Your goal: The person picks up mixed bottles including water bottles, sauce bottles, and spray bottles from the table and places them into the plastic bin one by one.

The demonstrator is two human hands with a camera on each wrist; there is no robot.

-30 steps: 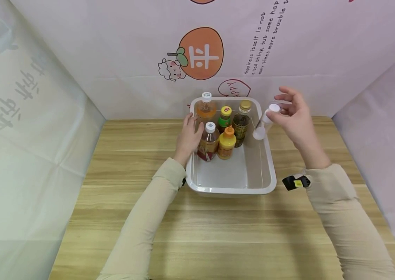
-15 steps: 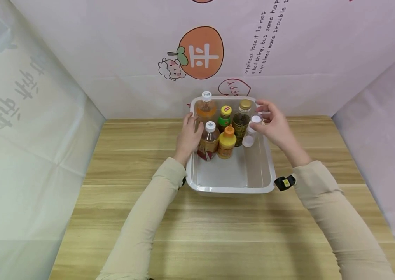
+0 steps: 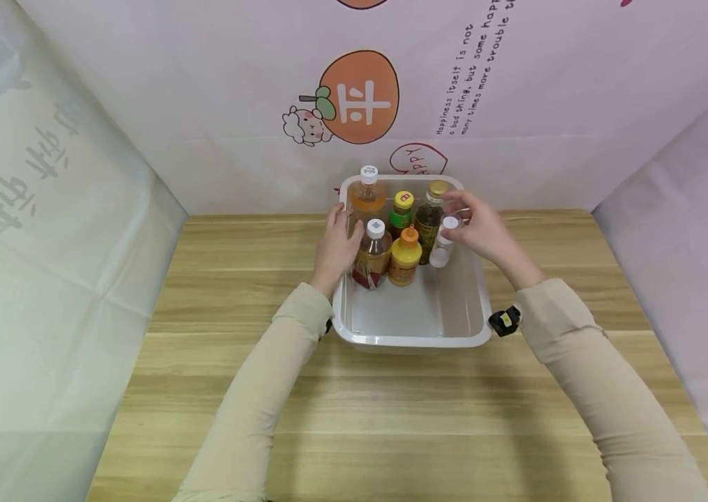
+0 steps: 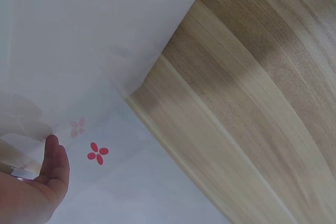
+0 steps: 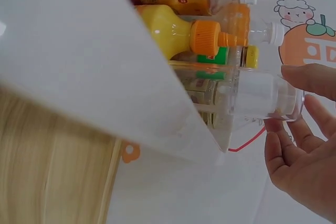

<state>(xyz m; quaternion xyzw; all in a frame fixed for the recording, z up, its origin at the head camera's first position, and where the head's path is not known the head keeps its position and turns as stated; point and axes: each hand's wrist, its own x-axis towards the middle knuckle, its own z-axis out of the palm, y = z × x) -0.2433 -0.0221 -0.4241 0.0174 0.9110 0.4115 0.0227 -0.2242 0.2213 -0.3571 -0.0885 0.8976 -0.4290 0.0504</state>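
Observation:
A light grey plastic tub (image 3: pixel 413 341) holds several bottles. My left hand (image 3: pixel 334 251) holds its left wall, thumb inside the rim and other fingers outside; in the left wrist view those fingers (image 4: pixel 55 166) curve upward beside it. In the tub's right side my right hand (image 3: pixel 479 226) pinches a clear plastic bottle (image 3: pixel 440 252) with a white cap by its top, thumb on one side and fingers on the other. The bottle (image 5: pixel 252 95) stands inside the wall, next to a dark bottle with a gold cap (image 3: pixel 431 219).
Also in the tub are a yellow squeeze bottle with an orange nozzle (image 3: pixel 405 259), two white-capped drink bottles, one amber (image 3: pixel 368 199) and one with a red-and-tan label (image 3: pixel 371 261), and a green-labelled, yellow-capped bottle (image 3: pixel 401 211). The wooden table (image 3: pixel 391 418) meets printed cloth walls (image 3: pixel 235 104).
My right hand has carried the clear bottle left and down, from over the tub's right rim into the tub beside the gold-capped bottle. The left hand has stayed in place.

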